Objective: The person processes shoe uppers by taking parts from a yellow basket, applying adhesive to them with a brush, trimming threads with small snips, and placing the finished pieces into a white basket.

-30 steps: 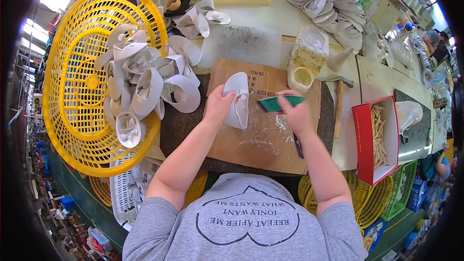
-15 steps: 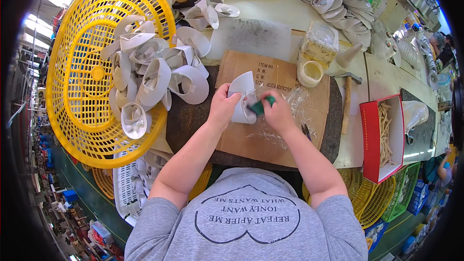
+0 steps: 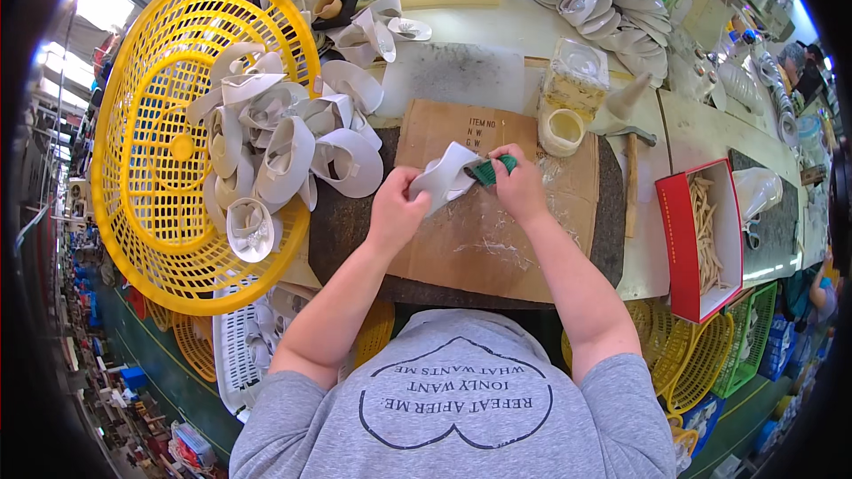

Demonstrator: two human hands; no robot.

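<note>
A white shoe upper (image 3: 442, 177) is held above a flat sheet of cardboard (image 3: 479, 257). My left hand (image 3: 397, 209) is closed on its left side, thumb on top. From the right, my right hand (image 3: 520, 190) grips a small green tool (image 3: 491, 170), ribbed and brush-like; its exact kind is unclear. The tool's end meets the right edge of the upper. Thin pale scraps lie on the cardboard beneath.
A large yellow basket (image 3: 120, 204) stands at left, with more white uppers (image 3: 284, 160) heaped against it. Behind the cardboard is a glue-stained container (image 3: 563, 131). A hammer (image 3: 632, 177) and a red box (image 3: 679, 248) of pale sticks lie to the right.
The upper has tilted and turned in my left hand, which has moved slightly left and down. My right hand has moved up and right with the green tool, now at the upper's edge.
</note>
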